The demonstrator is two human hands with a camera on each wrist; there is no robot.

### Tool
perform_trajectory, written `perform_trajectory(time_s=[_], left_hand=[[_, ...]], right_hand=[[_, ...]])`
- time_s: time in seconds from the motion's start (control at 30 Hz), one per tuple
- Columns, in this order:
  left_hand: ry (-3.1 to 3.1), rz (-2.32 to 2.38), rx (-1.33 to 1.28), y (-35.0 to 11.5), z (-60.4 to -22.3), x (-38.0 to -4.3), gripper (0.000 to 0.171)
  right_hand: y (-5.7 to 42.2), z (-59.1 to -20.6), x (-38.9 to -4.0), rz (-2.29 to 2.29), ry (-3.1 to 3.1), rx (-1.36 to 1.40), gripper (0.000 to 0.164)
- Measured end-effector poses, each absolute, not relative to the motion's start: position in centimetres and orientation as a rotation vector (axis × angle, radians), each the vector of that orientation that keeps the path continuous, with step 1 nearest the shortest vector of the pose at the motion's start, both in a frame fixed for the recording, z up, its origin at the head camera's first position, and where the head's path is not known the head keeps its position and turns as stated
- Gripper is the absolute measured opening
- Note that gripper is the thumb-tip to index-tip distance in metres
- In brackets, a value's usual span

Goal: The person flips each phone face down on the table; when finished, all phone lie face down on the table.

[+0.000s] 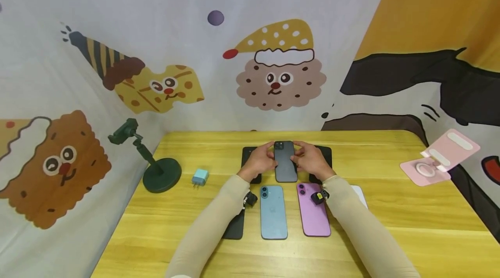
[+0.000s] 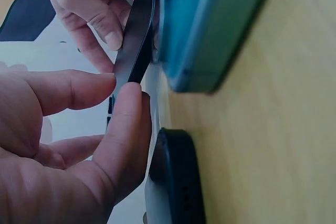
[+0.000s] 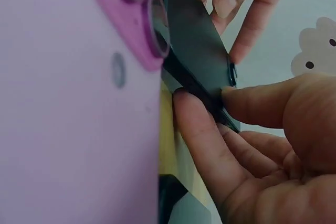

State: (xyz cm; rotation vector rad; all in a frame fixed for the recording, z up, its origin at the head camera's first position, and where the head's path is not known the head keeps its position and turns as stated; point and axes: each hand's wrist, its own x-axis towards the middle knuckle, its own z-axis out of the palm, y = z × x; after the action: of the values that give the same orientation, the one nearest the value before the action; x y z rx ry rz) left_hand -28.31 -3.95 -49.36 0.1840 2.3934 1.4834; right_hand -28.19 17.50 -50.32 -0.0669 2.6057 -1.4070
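Between both hands is a dark grey smartphone (image 1: 285,165), its camera cluster at the upper left of its back. My left hand (image 1: 259,160) pinches its left edge between thumb and fingers, and my right hand (image 1: 311,159) pinches the right edge. In the left wrist view the grey phone (image 2: 135,40) stands tilted above the table. Under the left hand lies one dark phone (image 1: 247,153), and under the right hand another dark phone (image 1: 325,154), both partly hidden. Nearer me lie a light blue phone (image 1: 273,213) and a pink-purple phone (image 1: 314,215), backs up.
A black phone (image 1: 234,227) and a white phone (image 1: 359,194) are partly covered by the forearms. On the left stand a dark green phone stand (image 1: 161,174) and a blue charger plug (image 1: 200,176). A pink folding stand (image 1: 427,169) is at the right edge; a printed cloth hangs behind the table.
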Motion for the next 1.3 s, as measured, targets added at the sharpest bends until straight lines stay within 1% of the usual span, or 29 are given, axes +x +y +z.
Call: perform_trajectory(time_s=[0.2, 0.4, 0.67, 0.97, 1.1, 1.3], left_hand=[[2.413, 1.442, 0.128, -3.9, -49.4, -28.4, 0.078], [2.354, 1.498, 0.104, -4.1, -49.3, -28.2, 0.074], [2.227, 1.573, 0.070, -4.4, -49.2, -27.9, 0.075], [2.231, 1.562, 0.105, -4.7, -49.1, -28.0, 0.078], [2.306, 1.495, 0.120, -4.7, -48.9, -27.9, 0.072], [2.415, 1.400, 0.204, -4.0, -48.5, -27.8, 0.062]], right_hand=[[17.7, -50.0, -28.3, -1.383, 2.582, -0.075, 0.067], [17.6, -49.9, -28.3, -1.397, 2.546, -0.054, 0.068], [17.8, -49.9, -28.2, -1.420, 2.525, -0.060, 0.066], [18.0, -49.9, -28.1, -1.478, 2.480, -0.075, 0.063], [18.3, -49.9, -28.1, -1.449, 2.489, -0.101, 0.061], [19.2, -49.3, -27.8, -1.346, 2.626, -0.201, 0.051]])
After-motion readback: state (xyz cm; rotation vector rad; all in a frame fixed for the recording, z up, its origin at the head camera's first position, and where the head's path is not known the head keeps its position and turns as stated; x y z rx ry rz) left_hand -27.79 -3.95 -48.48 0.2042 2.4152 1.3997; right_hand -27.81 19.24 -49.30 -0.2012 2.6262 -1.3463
